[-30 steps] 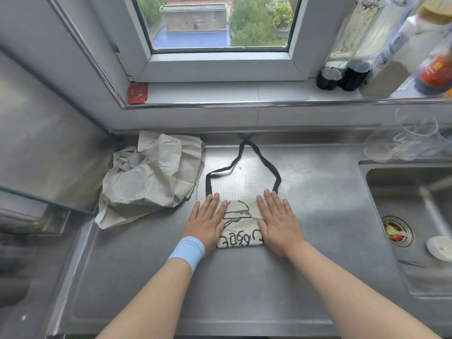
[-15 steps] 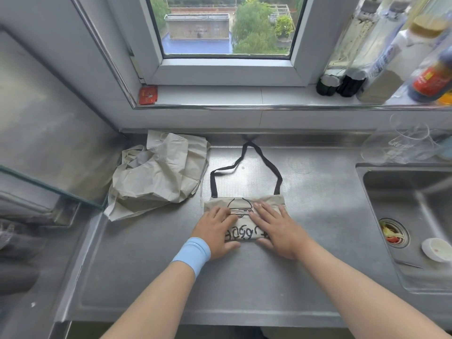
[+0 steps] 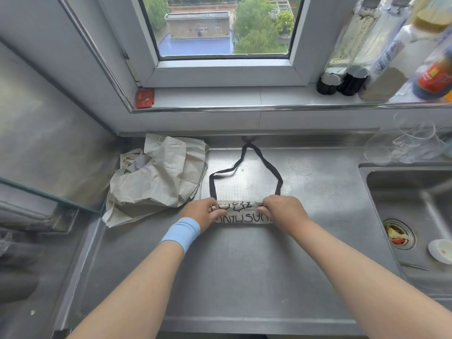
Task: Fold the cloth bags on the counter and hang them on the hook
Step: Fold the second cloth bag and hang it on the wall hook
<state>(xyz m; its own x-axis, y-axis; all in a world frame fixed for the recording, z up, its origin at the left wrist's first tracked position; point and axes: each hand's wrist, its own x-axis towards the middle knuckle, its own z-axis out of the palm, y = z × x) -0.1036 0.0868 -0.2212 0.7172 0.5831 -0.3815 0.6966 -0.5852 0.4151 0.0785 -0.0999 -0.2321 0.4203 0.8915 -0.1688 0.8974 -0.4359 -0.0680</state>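
A small beige cloth bag (image 3: 242, 214) with black lettering lies folded into a narrow strip on the steel counter (image 3: 244, 265). Its black strap (image 3: 266, 165) loops away toward the back wall. My left hand (image 3: 203, 212), with a blue wristband, pinches the strip's left end. At the right end, my right hand (image 3: 283, 211) pinches the folded edge with curled fingers. A second, plain beige cloth bag (image 3: 156, 182) lies crumpled on the counter to the left. No hook is in view.
A steel sink (image 3: 411, 216) with food scraps in its drain and a small white dish (image 3: 440, 250) sits at the right. Clear plastic containers (image 3: 413, 145) stand behind it. Bottles (image 3: 381, 52) line the window sill. A glass panel edge (image 3: 49, 194) juts out at the left.
Both hands went from pressing flat on the printed bag to gripping its ends. The bag's near part has been turned over away from me into a narrower strip, showing different lettering.
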